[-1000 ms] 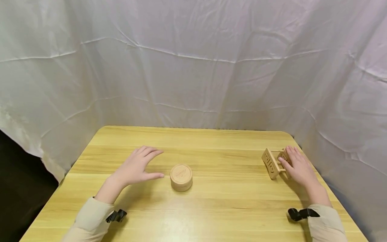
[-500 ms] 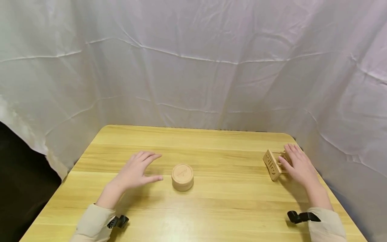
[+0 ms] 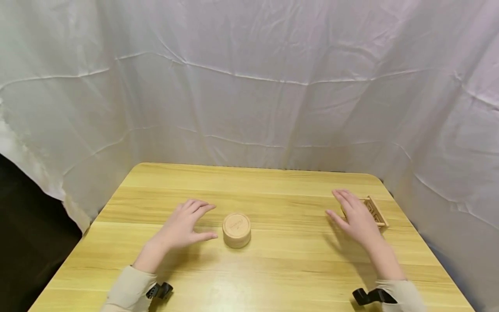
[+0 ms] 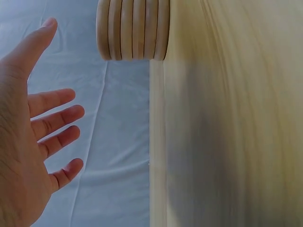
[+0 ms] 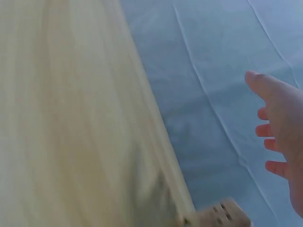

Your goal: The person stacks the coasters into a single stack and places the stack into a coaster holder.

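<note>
A stack of round wooden coasters (image 3: 237,229) stands on the table, its top disc marked with reddish lettering. In the left wrist view the stack (image 4: 133,30) shows several discs pressed together. My left hand (image 3: 181,227) hovers just left of it, thumb and fingers spread apart, holding nothing. My right hand (image 3: 358,221) is over the right side of the table with its fingers extended and nothing in them. Just to the right of that hand sits a wooden holder (image 3: 374,211) with carved end plates joined by rods, partly hidden behind the hand. A corner of the holder (image 5: 225,215) shows in the right wrist view.
The wooden table (image 3: 273,277) has rounded far corners. Behind it and along both sides hangs a pale curtain (image 3: 249,108). A dark area (image 3: 31,234) lies beyond the table's left edge.
My right hand has left the holder and moved left, while the holder stays at the right side. My left hand keeps nearly the same place beside the coasters.
</note>
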A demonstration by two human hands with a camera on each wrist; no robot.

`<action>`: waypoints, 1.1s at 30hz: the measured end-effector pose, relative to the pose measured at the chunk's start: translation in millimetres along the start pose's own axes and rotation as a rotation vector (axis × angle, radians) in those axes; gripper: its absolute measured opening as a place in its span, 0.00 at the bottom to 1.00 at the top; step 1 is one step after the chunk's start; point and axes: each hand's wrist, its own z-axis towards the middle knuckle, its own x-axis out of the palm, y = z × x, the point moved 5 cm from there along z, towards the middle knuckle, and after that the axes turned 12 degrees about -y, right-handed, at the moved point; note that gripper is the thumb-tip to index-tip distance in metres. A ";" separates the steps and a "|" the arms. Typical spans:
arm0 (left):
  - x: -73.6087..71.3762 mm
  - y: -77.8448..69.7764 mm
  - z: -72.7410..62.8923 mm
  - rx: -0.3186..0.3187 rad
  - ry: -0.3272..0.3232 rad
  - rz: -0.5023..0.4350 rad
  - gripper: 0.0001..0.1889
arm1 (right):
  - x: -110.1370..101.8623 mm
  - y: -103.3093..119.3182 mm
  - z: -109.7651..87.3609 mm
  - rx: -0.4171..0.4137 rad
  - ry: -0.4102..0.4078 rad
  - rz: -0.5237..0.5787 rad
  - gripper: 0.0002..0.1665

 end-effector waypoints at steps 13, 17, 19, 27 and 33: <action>16.8 -16.6 14.6 0.033 0.037 -0.008 0.44 | 51.3 73.9 -5.1 -0.028 0.238 0.130 0.43; 22.6 -19.3 18.0 0.027 0.071 -0.018 0.46 | 65.6 92.7 -5.8 -0.049 0.296 0.185 0.45; 25.7 -20.3 19.6 0.023 0.089 -0.023 0.46 | 72.7 100.3 -5.4 -0.056 0.332 0.218 0.45; 38.2 -21.7 24.7 -0.015 0.166 -0.033 0.50 | 100.1 126.8 -1.0 -0.062 0.493 0.337 0.49; 43.3 -24.6 26.5 0.000 0.196 -0.055 0.51 | 114.8 143.3 2.7 -0.077 0.568 0.386 0.51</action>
